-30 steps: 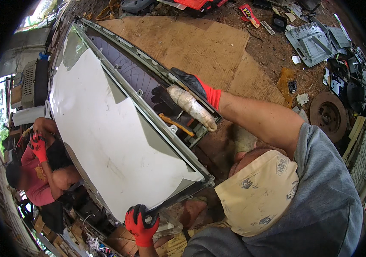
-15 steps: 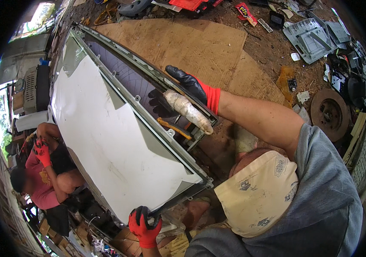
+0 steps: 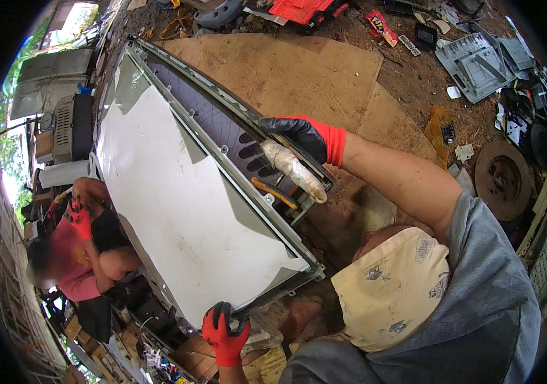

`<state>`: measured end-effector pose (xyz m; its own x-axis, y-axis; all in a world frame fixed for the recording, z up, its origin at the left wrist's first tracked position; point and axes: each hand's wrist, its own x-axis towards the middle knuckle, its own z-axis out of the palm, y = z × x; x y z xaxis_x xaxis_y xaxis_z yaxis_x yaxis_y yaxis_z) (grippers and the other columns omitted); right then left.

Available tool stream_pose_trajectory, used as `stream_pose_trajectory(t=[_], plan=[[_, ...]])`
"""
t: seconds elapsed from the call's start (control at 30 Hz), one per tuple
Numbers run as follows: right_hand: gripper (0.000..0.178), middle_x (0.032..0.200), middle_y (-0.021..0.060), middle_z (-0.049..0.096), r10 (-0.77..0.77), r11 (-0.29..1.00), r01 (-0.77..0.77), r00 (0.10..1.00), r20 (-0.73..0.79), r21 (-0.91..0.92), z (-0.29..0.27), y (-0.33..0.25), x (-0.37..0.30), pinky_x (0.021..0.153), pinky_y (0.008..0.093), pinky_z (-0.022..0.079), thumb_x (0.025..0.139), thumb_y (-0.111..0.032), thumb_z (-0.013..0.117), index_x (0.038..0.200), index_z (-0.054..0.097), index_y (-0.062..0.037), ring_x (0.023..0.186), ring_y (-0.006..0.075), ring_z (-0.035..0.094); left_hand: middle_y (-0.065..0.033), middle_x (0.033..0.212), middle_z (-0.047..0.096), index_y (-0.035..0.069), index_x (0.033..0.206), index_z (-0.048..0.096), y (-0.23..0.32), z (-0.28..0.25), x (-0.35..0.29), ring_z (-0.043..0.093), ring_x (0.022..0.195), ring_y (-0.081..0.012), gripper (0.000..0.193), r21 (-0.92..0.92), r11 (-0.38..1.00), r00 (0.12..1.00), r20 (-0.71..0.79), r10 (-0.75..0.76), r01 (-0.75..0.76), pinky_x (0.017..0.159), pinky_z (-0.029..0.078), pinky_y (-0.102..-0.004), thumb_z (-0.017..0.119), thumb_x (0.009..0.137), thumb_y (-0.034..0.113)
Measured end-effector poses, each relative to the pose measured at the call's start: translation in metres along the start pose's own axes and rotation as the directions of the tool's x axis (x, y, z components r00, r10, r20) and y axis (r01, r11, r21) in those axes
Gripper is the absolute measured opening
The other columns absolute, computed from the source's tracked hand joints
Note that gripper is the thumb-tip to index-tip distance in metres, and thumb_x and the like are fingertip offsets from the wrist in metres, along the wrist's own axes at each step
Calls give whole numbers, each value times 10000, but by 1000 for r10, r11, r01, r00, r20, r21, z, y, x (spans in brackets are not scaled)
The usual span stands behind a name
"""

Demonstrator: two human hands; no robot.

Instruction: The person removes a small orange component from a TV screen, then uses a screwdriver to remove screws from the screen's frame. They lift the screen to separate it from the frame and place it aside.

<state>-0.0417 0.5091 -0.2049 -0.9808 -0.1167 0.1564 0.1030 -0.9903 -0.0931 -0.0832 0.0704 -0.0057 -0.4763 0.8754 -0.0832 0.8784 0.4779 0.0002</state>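
Note:
A large flat panel, like an opened display, slants across the middle; a white sheet (image 3: 171, 211) with torn-looking edges covers its face. My right hand (image 3: 302, 137), in a red and black glove, straddles the metal frame rail (image 3: 222, 105) along the far edge. Its thumb is outside, and its dark fingers spread against the glossy inner side. My left hand (image 3: 225, 333), gloved alike, curls over the panel's near lower corner. Beside the right hand lie a thick handle-like piece wrapped in pale tape (image 3: 292, 171) and an orange-handled tool (image 3: 273, 193), whose working end I cannot make out.
Cardboard (image 3: 286, 70) covers the ground beyond the panel. Farther right are a grey plastic housing (image 3: 475, 64), a rusty disc (image 3: 502, 180) and scattered scrap. A seated person (image 3: 84, 256) in pink, with red gloves, is at the left, near a grey crate (image 3: 73, 128).
The whole scene has shifted a little right in the view. My right thumb now lies closer along the rail. The left hand stays at the corner.

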Motion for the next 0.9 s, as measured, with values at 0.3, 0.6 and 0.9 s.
stream_pose_trajectory(t=[0.3,0.6,0.9], plan=[[504,1323,220,534,-49,982,50,999,8,-181,-2,-3,3,1012,429,437,971,-339,517,1354,465,-16,1143,313,574,-156,1088,636,40,1072,665,-1,8,-4,597,985,-365,547,-18,999,998,-47,-37,36,846,485,-448,809,572,207],[712,1190,191,600,-111,993,102,981,-160,-65,-1,-46,76,971,483,455,848,-647,572,1186,588,-20,1068,333,596,-147,1080,642,73,1050,663,-2,4,0,610,966,-345,509,-15,1000,999,-47,-15,14,805,501,-438,802,586,227],[450,1097,182,630,-109,991,100,988,-112,-86,-18,-48,93,950,445,486,909,-468,613,1103,614,-61,1054,317,602,-164,1082,640,58,1106,639,-1,3,1,611,976,-357,582,-15,1000,1000,1,-19,19,821,507,-433,807,558,161]])
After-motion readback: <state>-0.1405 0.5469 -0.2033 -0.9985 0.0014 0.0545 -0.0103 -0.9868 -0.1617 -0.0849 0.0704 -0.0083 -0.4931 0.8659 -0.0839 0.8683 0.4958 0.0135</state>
